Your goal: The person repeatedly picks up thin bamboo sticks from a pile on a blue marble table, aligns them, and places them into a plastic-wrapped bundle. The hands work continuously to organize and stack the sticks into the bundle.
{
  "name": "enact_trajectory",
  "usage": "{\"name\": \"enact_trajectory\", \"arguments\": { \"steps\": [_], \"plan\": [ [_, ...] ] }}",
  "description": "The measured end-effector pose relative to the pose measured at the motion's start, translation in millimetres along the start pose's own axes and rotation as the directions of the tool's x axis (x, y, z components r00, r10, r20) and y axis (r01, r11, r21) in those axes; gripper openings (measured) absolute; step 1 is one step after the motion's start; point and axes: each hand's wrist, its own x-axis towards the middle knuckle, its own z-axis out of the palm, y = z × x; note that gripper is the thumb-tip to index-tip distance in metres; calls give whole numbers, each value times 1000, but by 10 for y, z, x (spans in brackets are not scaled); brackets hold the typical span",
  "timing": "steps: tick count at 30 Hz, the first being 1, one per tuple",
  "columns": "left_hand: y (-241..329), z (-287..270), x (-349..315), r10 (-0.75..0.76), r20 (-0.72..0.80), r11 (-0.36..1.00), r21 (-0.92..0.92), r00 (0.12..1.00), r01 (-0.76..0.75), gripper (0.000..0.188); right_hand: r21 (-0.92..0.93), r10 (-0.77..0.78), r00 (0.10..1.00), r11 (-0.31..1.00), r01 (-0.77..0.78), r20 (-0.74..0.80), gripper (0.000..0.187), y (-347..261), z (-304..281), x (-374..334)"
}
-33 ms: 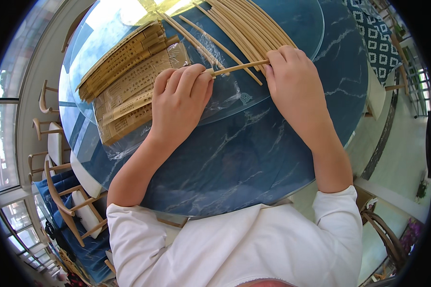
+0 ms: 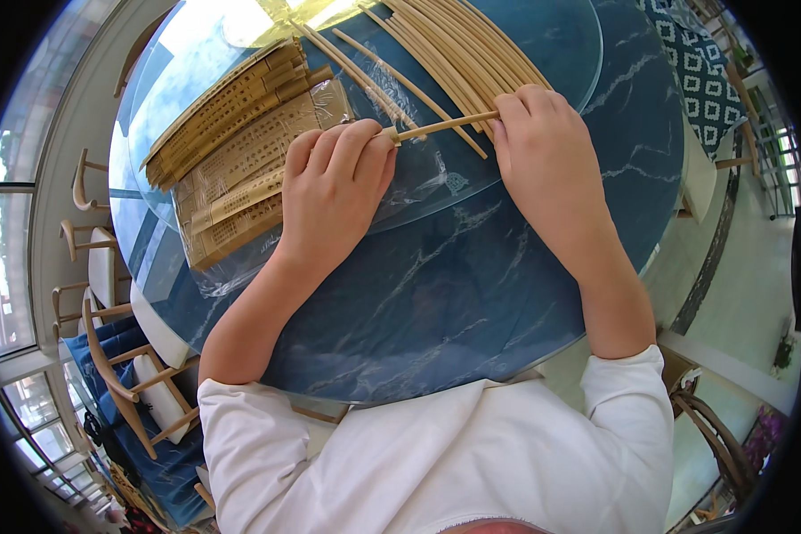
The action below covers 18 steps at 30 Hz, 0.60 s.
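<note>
My left hand [image 2: 334,191] is closed around a printed brown paper sleeve [image 2: 240,200], whose far-left end sticks out past the fingers. A thin wooden chopstick [image 2: 454,123] runs from the sleeve's mouth at my left thumb to my right hand [image 2: 547,147], which pinches its other end. How deep the stick sits in the sleeve is hidden by the left hand. Beneath and beside the left hand lies a stack of brown sleeves [image 2: 209,249] in clear plastic wrap. A heap of loose sleeves [image 2: 231,102] rests on it. Beyond the right hand is a pile of bare chopsticks [image 2: 458,49].
A few separate chopsticks [image 2: 392,71] lie between the sleeves and the pile. The round blue marbled table [image 2: 436,294] carries a glass turntable [image 2: 587,53]. Wooden chairs [image 2: 120,356] stand to the left, and a patterned cloth [image 2: 699,80] hangs at the far right.
</note>
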Motion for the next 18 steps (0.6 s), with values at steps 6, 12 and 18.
{"name": "enact_trajectory", "arguments": {
  "steps": [6,12,18],
  "plan": [
    [0,17,-30,-6,18,1000,-14,1000,6,25,-152,2,1000,988,-1,8,13,-158,-22,-16],
    [-5,13,-15,2,8,999,-47,1000,-1,24,-117,16,1000,993,-17,-7,14,-188,-12,-13],
    [-13,24,-33,-15,13,996,-84,1000,16,23,-116,26,999,993,-22,31,21,-161,41,-18]
  ]
}}
